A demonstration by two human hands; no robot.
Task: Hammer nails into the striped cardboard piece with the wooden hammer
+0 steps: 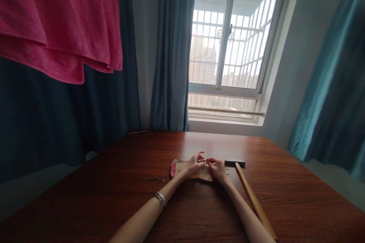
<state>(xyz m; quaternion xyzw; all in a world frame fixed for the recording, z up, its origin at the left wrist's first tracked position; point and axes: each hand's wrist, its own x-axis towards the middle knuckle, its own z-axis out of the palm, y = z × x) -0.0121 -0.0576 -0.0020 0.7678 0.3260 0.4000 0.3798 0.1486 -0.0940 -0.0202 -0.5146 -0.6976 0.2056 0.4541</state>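
My left hand [196, 162] and my right hand [217, 168] meet over a patterned piece [179, 166], cream with dark dots and a pink end, that lies on the table. Between the fingertips is a small dark-and-white twisted strand [203, 161], too small to identify for certain. Thumb and fingers of the left hand pinch its left part, with one finger lifted. The fingers of the right hand close on its other end. Both hands hide part of the patterned piece. A bracelet [160, 199] circles my left wrist.
Right of my hands lies a hammer [252, 195] with a black head and wooden handle, close to my right forearm. A small thin metal item [155, 179] rests left on the brown table [114, 190]. Behind are curtains [172, 53] and a window; a pink cloth [62, 19] hangs upper left.
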